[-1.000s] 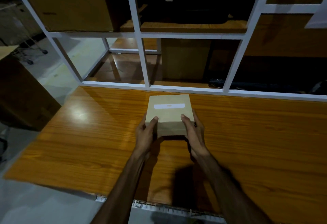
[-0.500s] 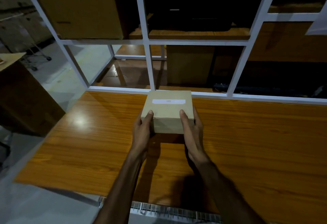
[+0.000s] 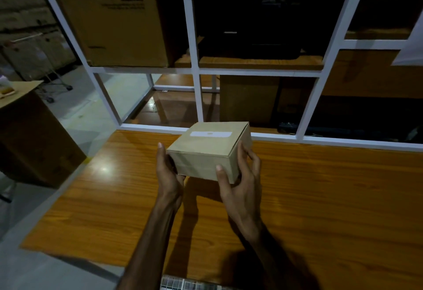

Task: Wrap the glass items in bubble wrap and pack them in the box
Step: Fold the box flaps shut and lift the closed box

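A small closed cardboard box with a white label on its lid is held between both my hands over the far middle of the wooden table. My left hand grips the box's left side, thumb up along the edge. My right hand holds the right front corner, fingers wrapped round the right side. The box is turned slightly, one corner toward me. No glass items or bubble wrap are in view.
A white metal shelf frame stands right behind the table, with large cardboard cartons and dark items on its shelves. A brown carton sits on the floor at the left. A wire grid pokes out at the table's near edge.
Both hands have pushed the box away from me toward the shelf frame and rotated it slightly. My right hand has shifted to the box's right corner.
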`<state>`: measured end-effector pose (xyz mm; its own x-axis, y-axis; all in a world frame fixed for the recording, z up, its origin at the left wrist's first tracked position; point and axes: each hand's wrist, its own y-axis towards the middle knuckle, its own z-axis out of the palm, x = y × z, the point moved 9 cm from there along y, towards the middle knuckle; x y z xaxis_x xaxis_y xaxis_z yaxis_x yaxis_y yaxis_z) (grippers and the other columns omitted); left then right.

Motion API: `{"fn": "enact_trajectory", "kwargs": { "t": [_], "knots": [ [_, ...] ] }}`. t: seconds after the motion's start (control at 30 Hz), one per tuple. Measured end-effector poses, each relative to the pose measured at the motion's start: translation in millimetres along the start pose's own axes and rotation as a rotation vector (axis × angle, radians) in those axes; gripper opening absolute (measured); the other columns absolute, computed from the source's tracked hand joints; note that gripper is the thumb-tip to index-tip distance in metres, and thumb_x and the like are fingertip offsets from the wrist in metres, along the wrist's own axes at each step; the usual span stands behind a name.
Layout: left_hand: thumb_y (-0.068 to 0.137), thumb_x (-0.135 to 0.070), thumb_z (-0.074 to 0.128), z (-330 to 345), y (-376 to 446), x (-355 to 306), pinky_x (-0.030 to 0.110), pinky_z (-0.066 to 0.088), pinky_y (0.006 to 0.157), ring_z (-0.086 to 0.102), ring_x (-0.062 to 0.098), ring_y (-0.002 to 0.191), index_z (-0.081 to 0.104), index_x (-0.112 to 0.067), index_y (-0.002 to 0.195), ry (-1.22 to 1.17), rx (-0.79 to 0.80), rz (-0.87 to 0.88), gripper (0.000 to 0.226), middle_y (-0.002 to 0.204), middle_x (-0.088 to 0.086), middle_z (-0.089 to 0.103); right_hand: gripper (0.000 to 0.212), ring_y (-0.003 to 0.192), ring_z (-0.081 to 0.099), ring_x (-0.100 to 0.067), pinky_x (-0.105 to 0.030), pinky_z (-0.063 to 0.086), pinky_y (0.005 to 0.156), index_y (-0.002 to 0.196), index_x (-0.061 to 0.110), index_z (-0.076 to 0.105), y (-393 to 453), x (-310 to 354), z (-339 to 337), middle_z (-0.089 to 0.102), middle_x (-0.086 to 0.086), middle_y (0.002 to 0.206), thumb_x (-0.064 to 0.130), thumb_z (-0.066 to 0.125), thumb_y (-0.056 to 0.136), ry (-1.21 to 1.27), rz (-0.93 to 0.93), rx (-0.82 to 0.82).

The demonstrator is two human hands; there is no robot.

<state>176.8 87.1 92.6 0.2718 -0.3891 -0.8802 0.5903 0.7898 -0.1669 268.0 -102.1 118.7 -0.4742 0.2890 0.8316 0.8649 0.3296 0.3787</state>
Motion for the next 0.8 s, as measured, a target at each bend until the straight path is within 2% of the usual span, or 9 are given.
{"fn": "enact_trajectory", "kwargs": {
  "t": [0.1,0.2,0.33,0.5,0.6,0.7,0.8],
  "knots": [
    [0.103,-0.067,0.037,-1.3,5.4,-4.4,0.051,0.055,0.102,0.073,0.030,0.116,0.066,-0.010,0.135,-0.035,0.049,-0.056,0.072,0.124,0.014,0.076,0.087,0.134,0.045,-0.020,-0.036,0.063,0.083,0.162,0.048,0.020,-5.9,13.2,-3.2,0.024,0.004,0.158,0.088,0.038,0.086,-0.115,-0.048,-0.005],
    [0.098,-0.072,0.047,-4.2,8.1,-1.1,0.059,0.048,0.112,0.064,0.040,0.128,0.062,-0.007,0.141,-0.101,0.060,-0.103,0.079,0.137,0.022,0.067,0.086,0.130,0.047,-0.024,-0.036,0.061,0.084,0.162,0.048,0.018,-8.7,23.9,-7.4,0.024,0.000,0.158,0.086,0.037,0.087,-0.216,-0.077,-0.017],
    [0.092,-0.073,0.056,-4.1,9.5,0.4,0.059,0.049,0.110,0.062,0.041,0.131,0.059,-0.006,0.144,-0.150,0.045,-0.115,0.084,0.142,0.024,0.062,0.085,0.131,0.046,-0.027,-0.035,0.060,0.084,0.162,0.052,0.012,-10.4,29.9,-8.6,0.022,0.000,0.159,0.088,0.031,0.087,-0.264,-0.095,-0.008],
    [0.095,-0.069,0.055,0.0,12.5,5.3,0.063,0.044,0.115,0.063,0.042,0.130,0.061,-0.006,0.141,-0.141,0.054,-0.130,0.078,0.141,0.025,0.063,0.085,0.130,0.047,-0.028,-0.029,0.057,0.082,0.162,0.052,0.010,-11.2,30.3,-10.8,0.022,0.000,0.158,0.090,0.024,0.087,-0.296,-0.101,-0.020],
    [0.095,-0.070,0.054,1.9,13.3,4.8,0.063,0.047,0.112,0.064,0.042,0.129,0.061,-0.006,0.141,-0.132,0.057,-0.127,0.079,0.141,0.025,0.063,0.084,0.131,0.047,-0.028,-0.028,0.055,0.082,0.161,0.055,0.007,-9.5,31.0,-11.7,0.022,-0.001,0.158,0.091,0.022,0.087,-0.304,-0.104,-0.027],
    [0.095,-0.072,0.052,5.7,13.6,2.6,0.057,0.056,0.101,0.065,0.040,0.127,0.058,-0.008,0.144,-0.086,0.083,-0.116,0.081,0.140,0.023,0.064,0.083,0.136,0.044,-0.028,-0.027,0.052,0.086,0.160,0.058,0.003,-4.8,30.2,-12.4,0.020,0.000,0.159,0.092,0.018,0.086,-0.299,-0.091,-0.026],
    [0.092,-0.077,0.051,9.8,9.9,-2.9,0.054,0.059,0.095,0.067,0.037,0.124,0.061,-0.014,0.142,-0.009,0.090,-0.087,0.081,0.138,0.018,0.065,0.084,0.137,0.043,-0.027,-0.031,0.052,0.089,0.163,0.049,0.010,6.5,25.1,-15.6,0.020,0.004,0.157,0.087,0.023,0.089,-0.278,-0.058,-0.018]
  ]
}}
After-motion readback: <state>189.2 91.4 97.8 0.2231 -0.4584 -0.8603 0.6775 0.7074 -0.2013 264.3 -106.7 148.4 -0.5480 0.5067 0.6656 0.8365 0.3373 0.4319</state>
